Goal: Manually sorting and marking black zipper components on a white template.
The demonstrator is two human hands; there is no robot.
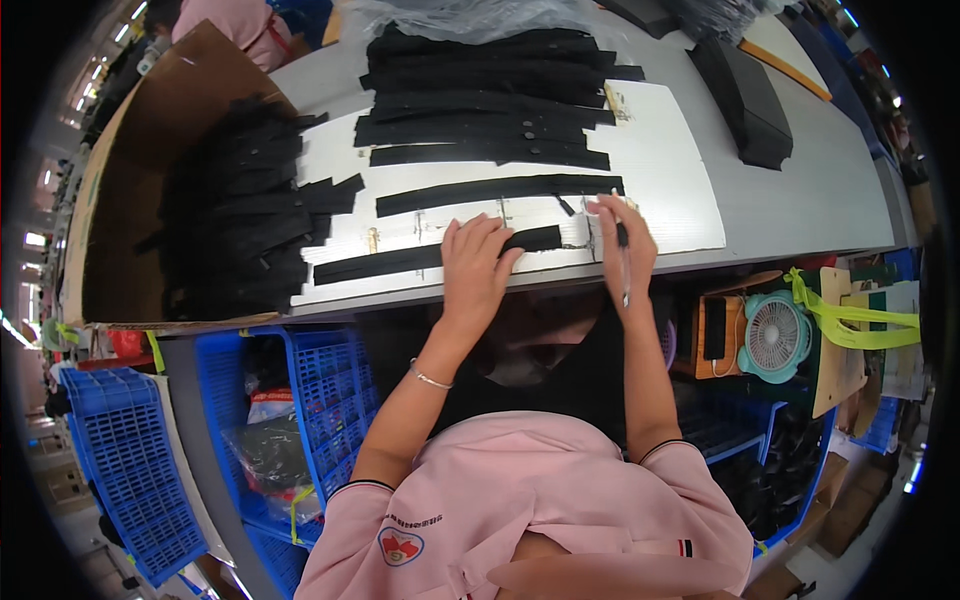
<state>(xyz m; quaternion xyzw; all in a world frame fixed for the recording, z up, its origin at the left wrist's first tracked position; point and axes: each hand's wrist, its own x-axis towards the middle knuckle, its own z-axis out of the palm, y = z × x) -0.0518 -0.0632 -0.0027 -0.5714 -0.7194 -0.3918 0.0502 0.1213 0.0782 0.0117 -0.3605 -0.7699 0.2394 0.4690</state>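
A long black fabric strip [375, 262] lies along the front of the white board [680, 215]. My left hand [475, 265] rests on it with fingers stretched out and the thumb apart, pressing it against the board. Just past the strip's right end, my right hand [628, 240] is closed around a slim pen [626, 270], its clear end pointing back toward my wrist. The fingertips of that hand are close to dark marks on the board. Another black strip [480, 190] lies farther back, beyond my hands, with a small dark scrap [565, 205] beside it.
Several black strips [480, 100] are stacked at the back under clear plastic [470, 15]. At left, a cardboard box [115, 200] lies open with many strips [235, 210]. A black folded piece [745, 110] sits back right. Below are blue crates [330, 400] and a small fan [775, 335].
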